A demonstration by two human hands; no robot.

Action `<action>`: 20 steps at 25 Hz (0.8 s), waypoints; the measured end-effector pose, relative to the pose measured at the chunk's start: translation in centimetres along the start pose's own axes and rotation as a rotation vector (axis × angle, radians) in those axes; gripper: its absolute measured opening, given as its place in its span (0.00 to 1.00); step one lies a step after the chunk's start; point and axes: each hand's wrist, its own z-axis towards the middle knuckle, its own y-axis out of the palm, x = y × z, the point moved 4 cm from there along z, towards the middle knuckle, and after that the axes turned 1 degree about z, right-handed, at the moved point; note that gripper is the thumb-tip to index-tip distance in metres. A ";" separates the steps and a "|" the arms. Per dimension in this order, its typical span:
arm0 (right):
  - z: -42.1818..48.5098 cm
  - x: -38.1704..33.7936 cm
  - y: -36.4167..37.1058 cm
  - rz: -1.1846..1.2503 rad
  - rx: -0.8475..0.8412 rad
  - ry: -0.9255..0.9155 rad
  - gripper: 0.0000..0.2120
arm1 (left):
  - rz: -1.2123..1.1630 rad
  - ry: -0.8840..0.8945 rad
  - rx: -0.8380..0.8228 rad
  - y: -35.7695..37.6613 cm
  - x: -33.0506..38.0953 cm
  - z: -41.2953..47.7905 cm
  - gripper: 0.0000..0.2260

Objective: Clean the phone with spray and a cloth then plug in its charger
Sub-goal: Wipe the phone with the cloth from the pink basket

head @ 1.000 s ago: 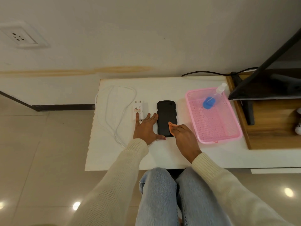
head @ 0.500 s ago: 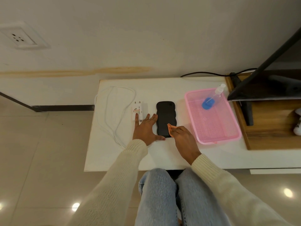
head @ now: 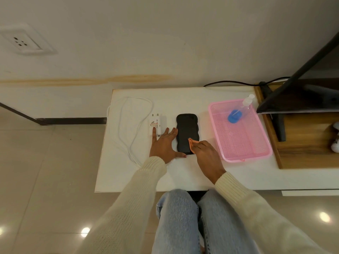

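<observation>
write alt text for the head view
A right hand presses an orange cloth on a black phone on a table, the left hand flat beside it. A white charger lies left; a spray bottle sits in a pink basket.

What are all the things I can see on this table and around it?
phone: one, black, flat on the middle of the table
cloth: one, orange, on the phone's near right part
charger plug: one, white, left of the phone
cable: one, white, looped left of the plug
basket: one, pink, right of the phone
spray bottle: one, clear with blue liquid, at the basket's far end
table: one, white, against the wall
wall socket: one, white, upper left
screen: one, black, far right
wooden board: one, brown, under the screen
left hand: one, flat beside the phone
right hand: one, pinches the cloth
</observation>
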 end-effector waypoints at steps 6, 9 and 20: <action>1.2 0.2 0.4 -0.018 0.005 0.038 0.13 | -0.004 0.007 0.009 0.1 0.0 0.0 0.48; 1.1 -0.4 0.0 -0.025 0.027 -0.025 0.17 | -0.007 0.004 0.006 0.1 -0.1 0.0 0.48; 1.1 0.0 0.1 0.002 0.022 -0.007 0.17 | -0.013 0.012 0.011 0.3 -0.2 0.1 0.48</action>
